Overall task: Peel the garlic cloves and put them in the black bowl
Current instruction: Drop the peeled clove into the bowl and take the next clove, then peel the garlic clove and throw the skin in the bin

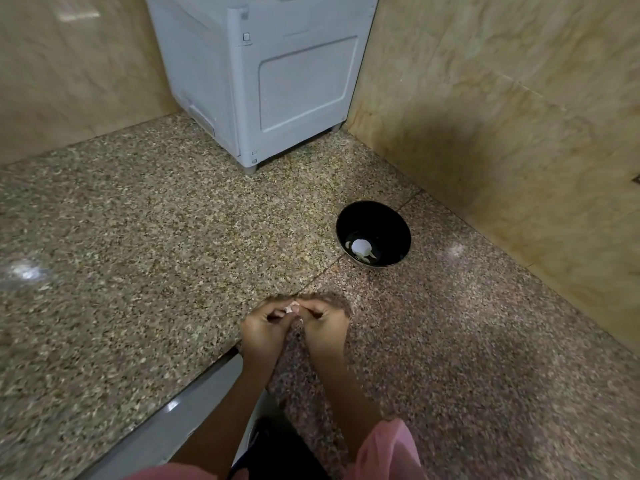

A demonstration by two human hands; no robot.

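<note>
My left hand (pixel 262 329) and my right hand (pixel 323 323) meet low in the middle of the view, fingertips pinched together on a small pale garlic clove (pixel 290 308). Most of the clove is hidden by my fingers. The black bowl (pixel 374 216) stands on the granite counter up and to the right of my hands, well apart from them. Inside the bowl lie several pale peeled cloves (pixel 360 249) near its bottom.
A grey plastic cabinet (pixel 263 81) stands in the back corner. Beige marble walls (pixel 502 98) close the counter on the right and at the back left. The counter's front edge (pixel 194 407) runs diagonally at lower left. A pink sleeve (pixel 388 452) shows at the bottom.
</note>
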